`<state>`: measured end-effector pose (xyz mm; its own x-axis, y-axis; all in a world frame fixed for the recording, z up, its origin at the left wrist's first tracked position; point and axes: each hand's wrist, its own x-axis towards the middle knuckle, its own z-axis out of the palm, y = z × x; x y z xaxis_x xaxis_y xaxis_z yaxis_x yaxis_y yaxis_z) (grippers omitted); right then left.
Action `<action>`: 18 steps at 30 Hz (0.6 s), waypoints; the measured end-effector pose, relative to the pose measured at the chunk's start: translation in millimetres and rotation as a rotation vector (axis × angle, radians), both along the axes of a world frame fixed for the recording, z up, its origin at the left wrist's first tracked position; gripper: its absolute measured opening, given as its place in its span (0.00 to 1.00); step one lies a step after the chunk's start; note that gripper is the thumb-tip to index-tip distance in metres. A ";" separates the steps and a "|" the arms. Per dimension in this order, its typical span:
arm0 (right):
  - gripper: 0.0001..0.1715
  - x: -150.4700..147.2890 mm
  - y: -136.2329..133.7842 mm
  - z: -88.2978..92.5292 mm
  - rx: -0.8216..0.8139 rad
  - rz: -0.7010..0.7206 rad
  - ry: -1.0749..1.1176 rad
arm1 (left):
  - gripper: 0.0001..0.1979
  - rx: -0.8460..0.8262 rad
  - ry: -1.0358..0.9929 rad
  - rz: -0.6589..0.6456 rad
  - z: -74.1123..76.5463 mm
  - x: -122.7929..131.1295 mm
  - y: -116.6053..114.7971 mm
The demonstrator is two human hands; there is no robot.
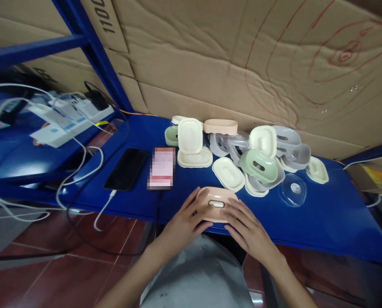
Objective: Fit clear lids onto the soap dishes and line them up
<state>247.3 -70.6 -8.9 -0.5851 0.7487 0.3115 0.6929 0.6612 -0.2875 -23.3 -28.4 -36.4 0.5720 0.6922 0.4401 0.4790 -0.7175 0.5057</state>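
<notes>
At the front edge of the table, a peach plastic soap dish (217, 198) with an oval slot in its middle sits between my two hands. Something pale shows through the slot. My left hand (192, 214) grips its left end, fingers along the side and thumb at the near edge. Around the right end are the bent fingers of my right hand (244, 222). Just beyond lie a cream tray (228, 173) and a green soap dish (259, 166) that rests on grey and cream pieces.
Cream, grey and peach (220, 126) soap-dish parts are heaped against the cardboard (191, 55). A clear cover (292, 190) lies to the right. Two phones, one dark (125, 169) and one lit (161, 168), lie left. Cables trail from a power strip (72, 124) across the blue table (338, 218).
</notes>
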 end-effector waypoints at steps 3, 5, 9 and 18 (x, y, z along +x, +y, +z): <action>0.30 10.0 3.4 4.0 0.001 -0.022 0.016 | 0.22 -0.039 -0.013 -0.012 3.6 0.4 -1.1; 0.31 25.5 12.0 9.6 0.072 -0.134 0.031 | 0.20 -0.067 -0.043 -0.008 5.4 0.5 -2.3; 0.33 64.0 42.9 22.0 0.249 -0.484 0.033 | 0.24 -0.149 -0.120 -0.004 8.3 -1.6 -5.2; 0.21 90.5 76.7 18.2 0.305 -0.691 -0.016 | 0.30 -0.276 -0.139 -0.022 10.2 -5.6 -5.0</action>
